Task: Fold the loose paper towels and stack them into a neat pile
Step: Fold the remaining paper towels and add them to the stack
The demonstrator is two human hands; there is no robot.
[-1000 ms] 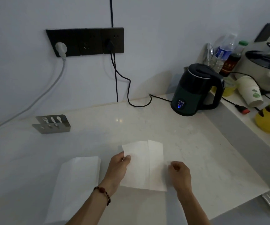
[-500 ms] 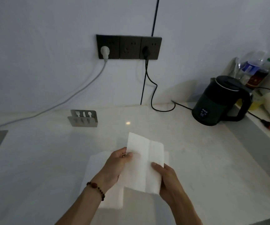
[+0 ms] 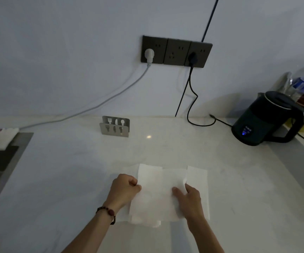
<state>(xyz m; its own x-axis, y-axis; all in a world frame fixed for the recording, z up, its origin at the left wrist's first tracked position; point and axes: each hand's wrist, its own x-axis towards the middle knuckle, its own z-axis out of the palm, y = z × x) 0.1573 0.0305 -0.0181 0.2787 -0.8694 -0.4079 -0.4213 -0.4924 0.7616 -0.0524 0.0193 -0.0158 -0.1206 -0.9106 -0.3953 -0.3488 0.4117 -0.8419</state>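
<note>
Paper towel lies between both hands on the counter, kettle behind right

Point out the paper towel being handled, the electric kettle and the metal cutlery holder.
paper towel (image 3: 158,190): head view, middle of the top sheet.
electric kettle (image 3: 261,119): head view, dark body.
metal cutlery holder (image 3: 115,126): head view, front plate.

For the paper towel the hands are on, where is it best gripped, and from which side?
Judging by how it lies, grip the paper towel at its left and right edges, coming in from the sides. It is thin, limp and flat over another sheet, so edge pinches, as the left hand shows, should keep it taut.
</note>
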